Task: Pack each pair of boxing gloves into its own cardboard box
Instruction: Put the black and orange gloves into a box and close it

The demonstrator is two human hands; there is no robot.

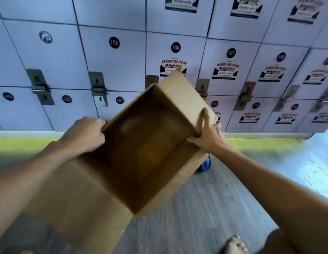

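Currently: cardboard box [183, 99], empty, flaps up, carried between both hands. Holds: left hand [86, 134] grasps the left rim; right hand [205, 138] pinches the right flap. Blue item [205, 164], partly hidden, just below right hand. Risk: the flap-only hold may bend and tip the box.
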